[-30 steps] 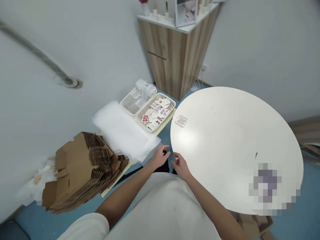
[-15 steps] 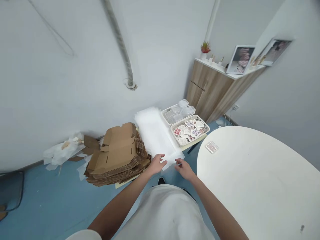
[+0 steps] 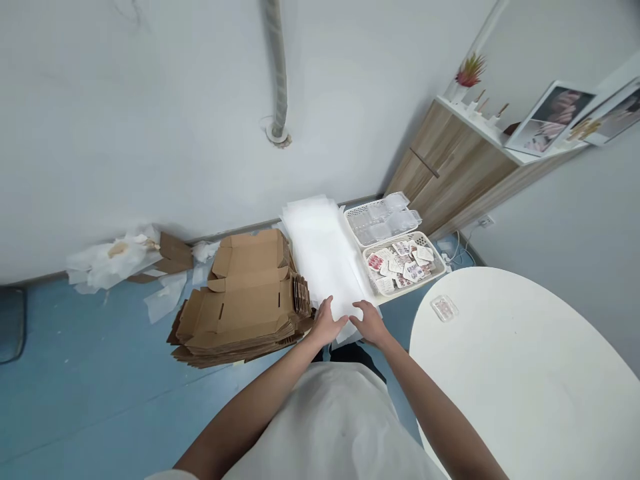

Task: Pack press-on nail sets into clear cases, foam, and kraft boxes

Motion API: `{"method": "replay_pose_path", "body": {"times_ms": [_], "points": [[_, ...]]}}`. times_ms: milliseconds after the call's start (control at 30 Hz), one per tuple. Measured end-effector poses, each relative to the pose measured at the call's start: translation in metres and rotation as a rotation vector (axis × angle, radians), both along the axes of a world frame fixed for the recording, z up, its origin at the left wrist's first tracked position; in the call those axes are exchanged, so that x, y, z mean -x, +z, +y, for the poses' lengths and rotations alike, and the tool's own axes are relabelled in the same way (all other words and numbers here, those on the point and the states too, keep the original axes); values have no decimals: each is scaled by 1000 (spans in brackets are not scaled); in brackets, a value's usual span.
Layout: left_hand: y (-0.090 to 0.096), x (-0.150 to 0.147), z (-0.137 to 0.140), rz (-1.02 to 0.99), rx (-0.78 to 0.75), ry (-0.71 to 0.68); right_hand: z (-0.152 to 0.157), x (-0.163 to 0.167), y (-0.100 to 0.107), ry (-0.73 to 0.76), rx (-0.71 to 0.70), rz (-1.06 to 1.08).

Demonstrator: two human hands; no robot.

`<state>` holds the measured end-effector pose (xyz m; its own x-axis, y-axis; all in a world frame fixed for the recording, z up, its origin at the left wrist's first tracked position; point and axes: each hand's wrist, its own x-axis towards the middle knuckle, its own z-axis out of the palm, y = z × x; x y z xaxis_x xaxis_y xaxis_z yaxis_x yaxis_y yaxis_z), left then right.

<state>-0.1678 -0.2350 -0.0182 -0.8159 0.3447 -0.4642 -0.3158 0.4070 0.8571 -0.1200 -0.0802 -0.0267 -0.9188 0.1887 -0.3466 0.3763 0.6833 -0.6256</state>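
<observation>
A stack of white translucent sheets (image 3: pixel 323 247), perhaps thin foam or paper, lies lengthwise before me. Over its near end is my left hand (image 3: pixel 327 325), thumb and forefinger spread, at the stack's left side. My right hand (image 3: pixel 371 325) mirrors it at the right corner, fingers curved and apart. The two thumbs point towards each other with a small gap between them. I cannot tell whether the fingertips touch the top sheet. Left of the sheets is a pile of flattened brown cardboard boxes (image 3: pixel 250 293).
Right of the sheets, one white basket (image 3: pixel 395 292) holds printed cards and another basket (image 3: pixel 355 230) holds clear plastic cases. A round white table (image 3: pixel 515 373) bears a small clear pack (image 3: pixel 444 308). Behind stands a wooden cabinet (image 3: pixel 445 160). Scrap wrapping (image 3: pixel 113 260) lies by the wall.
My view has shifted, so the sheets and baskets sit further right in it. Both hands have drawn closer together at the near end of the sheets.
</observation>
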Motion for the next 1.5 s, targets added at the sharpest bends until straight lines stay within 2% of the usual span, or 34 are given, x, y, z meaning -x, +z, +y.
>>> {"method": "replay_pose_path", "body": {"times_ms": [167, 333, 467, 600, 800, 933, 1033, 1133, 1233, 1333, 1433, 1500], "points": [[0, 13, 19, -44, 85, 34, 3, 39, -10, -10, -12, -1], [-9, 40, 44, -90, 201, 94, 11, 75, -25, -12, -1, -34], [-20, 59, 58, -149, 320, 186, 19, 91, -40, 23, 64, -67], [-26, 66, 67, -188, 372, 223, 21, 96, -47, 33, 96, -45], [-27, 70, 67, -176, 339, 303, 24, 102, -43, 55, 192, 13], [-25, 72, 59, -184, 239, 397, 28, 106, -37, -73, 288, 74], [-17, 67, 53, -69, 281, 400, 30, 105, -25, -185, 350, 122], [-6, 56, 48, 94, 337, 345, 30, 97, -6, -244, 418, 186], [4, 41, 43, 136, 261, 274, 25, 84, 17, -276, 506, 251], [13, 27, 36, 4, 104, 274, 19, 68, 41, -310, 617, 281], [25, 16, 28, -248, -206, 230, 15, 44, 61, -374, 698, 364], [33, 10, 24, -381, -440, 135, 14, 23, 69, -424, 669, 438]]}}
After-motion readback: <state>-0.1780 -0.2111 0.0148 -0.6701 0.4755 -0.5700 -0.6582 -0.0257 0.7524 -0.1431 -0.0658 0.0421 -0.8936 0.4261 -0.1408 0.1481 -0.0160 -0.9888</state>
